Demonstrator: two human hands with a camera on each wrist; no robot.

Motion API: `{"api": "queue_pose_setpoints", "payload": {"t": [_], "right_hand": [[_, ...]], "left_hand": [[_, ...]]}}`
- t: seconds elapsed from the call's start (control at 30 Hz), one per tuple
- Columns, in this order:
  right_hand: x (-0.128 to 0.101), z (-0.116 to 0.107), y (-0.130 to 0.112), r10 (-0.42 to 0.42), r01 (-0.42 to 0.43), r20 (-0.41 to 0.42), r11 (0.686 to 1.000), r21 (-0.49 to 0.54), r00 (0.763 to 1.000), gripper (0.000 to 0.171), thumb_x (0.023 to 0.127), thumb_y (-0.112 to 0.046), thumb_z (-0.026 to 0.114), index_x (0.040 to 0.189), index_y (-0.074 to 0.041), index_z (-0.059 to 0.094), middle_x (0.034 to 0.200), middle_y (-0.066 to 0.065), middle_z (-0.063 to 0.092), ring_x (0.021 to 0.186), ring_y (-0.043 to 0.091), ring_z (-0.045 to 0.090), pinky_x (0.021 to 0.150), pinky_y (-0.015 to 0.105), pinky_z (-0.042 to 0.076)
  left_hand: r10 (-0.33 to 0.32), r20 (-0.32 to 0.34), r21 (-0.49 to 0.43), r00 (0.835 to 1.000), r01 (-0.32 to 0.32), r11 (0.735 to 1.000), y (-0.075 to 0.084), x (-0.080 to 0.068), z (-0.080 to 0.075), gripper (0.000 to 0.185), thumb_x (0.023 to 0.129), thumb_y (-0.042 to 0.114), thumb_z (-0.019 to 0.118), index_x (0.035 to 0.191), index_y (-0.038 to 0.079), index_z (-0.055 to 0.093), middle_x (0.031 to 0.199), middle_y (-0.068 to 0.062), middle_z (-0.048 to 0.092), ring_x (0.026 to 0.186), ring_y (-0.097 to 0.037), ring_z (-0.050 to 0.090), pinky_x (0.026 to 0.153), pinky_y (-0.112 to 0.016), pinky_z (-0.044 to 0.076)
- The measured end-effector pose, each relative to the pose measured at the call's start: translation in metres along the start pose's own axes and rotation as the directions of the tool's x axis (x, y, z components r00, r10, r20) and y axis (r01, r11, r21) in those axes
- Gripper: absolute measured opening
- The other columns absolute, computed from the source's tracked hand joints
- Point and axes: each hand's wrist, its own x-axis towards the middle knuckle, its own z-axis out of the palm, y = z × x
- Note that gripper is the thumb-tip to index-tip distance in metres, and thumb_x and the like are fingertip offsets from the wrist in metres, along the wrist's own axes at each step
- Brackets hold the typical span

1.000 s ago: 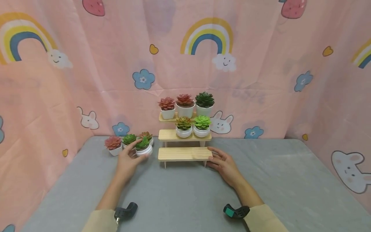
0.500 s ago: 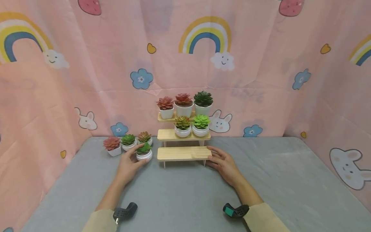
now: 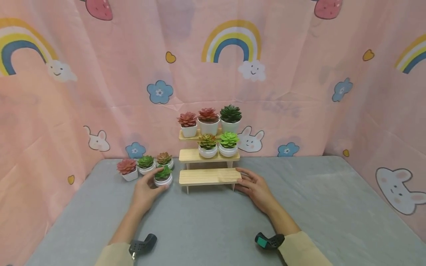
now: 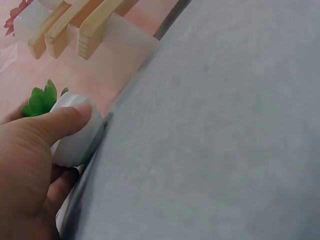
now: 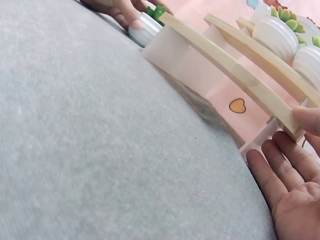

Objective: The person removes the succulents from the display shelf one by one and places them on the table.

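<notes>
My left hand (image 3: 144, 193) holds a small green succulent (image 3: 163, 174) in a round white pot, thumb on one side and fingers on the other. In the left wrist view the thumb presses on the white pot (image 4: 77, 137), which sits at the grey table surface. To its right stands a three-step wooden plant stand (image 3: 209, 178). My right hand (image 3: 257, 191) grips the right end of its lowest step. The right wrist view has the thumb (image 5: 307, 119) against the plank's end and several fingers (image 5: 285, 165) below, near the support leg.
Three potted succulents stand on the top step, including a dark green one (image 3: 230, 115). A yellow-green (image 3: 208, 151) and a bright green one (image 3: 228, 149) occupy the middle step. Left of the stand are a pink (image 3: 127, 170), a green (image 3: 146, 165) and a brownish succulent (image 3: 164, 160). A pink curtain (image 3: 283, 81) hangs behind.
My left hand has brought the green succulent slightly down and toward me, away from the pots behind it. The right hand stays on the stand. The head view has shifted slightly.
</notes>
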Motion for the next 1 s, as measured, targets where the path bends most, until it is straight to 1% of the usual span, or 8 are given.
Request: {"api": "queue_pose_setpoints", "payload": {"t": [0.23,0.33,0.5,0.63,0.7,0.8,0.9,1.0], "right_hand": [[0.000,0.000,0.001,0.000,0.000,0.001,1.000,-0.008,1.000,0.053,0.102,-0.009,0.056,0.152,-0.002,0.040,0.154,0.027,0.043,0.138,0.033,0.051,0.106,0.041,0.054],[0.000,0.000,0.001,-0.001,0.001,0.001,1.000,-0.009,1.000,0.054,0.101,-0.009,0.056,0.152,-0.002,0.040,0.154,0.028,0.043,0.138,0.033,0.051,0.106,0.041,0.054],[0.000,0.003,-0.001,-0.013,0.013,-0.007,1.000,0.004,1.000,0.053,0.101,-0.009,0.057,0.151,-0.001,0.041,0.153,0.029,0.044,0.135,0.031,0.053,0.105,0.039,0.055],[0.003,0.007,-0.001,-0.021,0.021,-0.003,1.000,0.001,1.000,0.054,0.100,-0.009,0.057,0.151,0.000,0.041,0.153,0.030,0.044,0.133,0.029,0.055,0.103,0.036,0.056],[0.003,0.008,-0.001,-0.020,0.020,-0.013,1.000,-0.003,1.000,0.054,0.100,-0.008,0.058,0.151,0.000,0.042,0.152,0.031,0.044,0.131,0.028,0.056,0.102,0.034,0.057],[0.003,0.007,-0.001,-0.024,0.024,-0.021,1.000,0.002,1.000,0.054,0.100,-0.006,0.056,0.151,0.000,0.041,0.151,0.032,0.044,0.130,0.026,0.057,0.101,0.033,0.057],[0.002,0.005,-0.001,-0.026,0.027,-0.019,1.000,0.012,0.999,0.054,0.100,-0.006,0.055,0.152,0.001,0.040,0.152,0.032,0.044,0.128,0.024,0.057,0.101,0.033,0.057],[0.001,0.003,0.000,-0.020,0.021,-0.019,1.000,0.020,1.000,0.054,0.101,-0.006,0.056,0.152,0.001,0.040,0.152,0.031,0.044,0.127,0.021,0.058,0.100,0.031,0.057]], "left_hand": [[0.016,-0.002,0.001,1.000,-0.016,1.000,0.003,-0.001,-0.001,0.061,0.081,0.003,0.082,0.138,0.010,0.061,0.151,-0.021,0.051,0.143,-0.040,0.046,0.117,-0.050,0.042],[0.028,-0.003,0.013,1.000,-0.028,1.000,0.008,-0.001,-0.002,0.055,0.084,0.010,0.082,0.135,0.009,0.062,0.149,-0.019,0.053,0.144,-0.037,0.045,0.119,-0.052,0.040],[0.022,-0.050,0.018,0.999,-0.021,1.000,0.030,0.000,-0.009,0.048,0.091,0.024,0.077,0.135,0.010,0.062,0.147,-0.014,0.056,0.147,-0.033,0.042,0.123,-0.055,0.033],[0.063,-0.119,-0.063,0.991,-0.071,0.996,0.053,0.002,-0.020,0.043,0.093,0.018,0.075,0.132,0.004,0.064,0.138,-0.016,0.062,0.139,-0.032,0.051,0.120,-0.050,0.039],[0.104,-0.095,-0.101,0.990,-0.113,0.988,0.064,0.005,-0.023,0.041,0.093,0.015,0.073,0.131,0.002,0.064,0.134,-0.018,0.064,0.133,-0.032,0.055,0.115,-0.046,0.046],[0.160,0.014,-0.126,0.987,-0.157,0.980,0.080,0.010,-0.022,0.041,0.095,0.016,0.071,0.134,0.006,0.062,0.136,-0.015,0.064,0.130,-0.032,0.059,0.109,-0.045,0.052],[0.233,0.121,-0.135,0.965,-0.216,0.967,0.093,0.016,-0.015,0.047,0.095,0.015,0.071,0.140,0.009,0.058,0.143,-0.014,0.060,0.133,-0.034,0.057,0.111,-0.051,0.049],[0.285,0.193,-0.148,0.939,-0.259,0.954,0.102,0.024,-0.005,0.055,0.095,0.015,0.071,0.146,0.009,0.052,0.150,-0.013,0.053,0.139,-0.035,0.051,0.115,-0.056,0.044]]}}
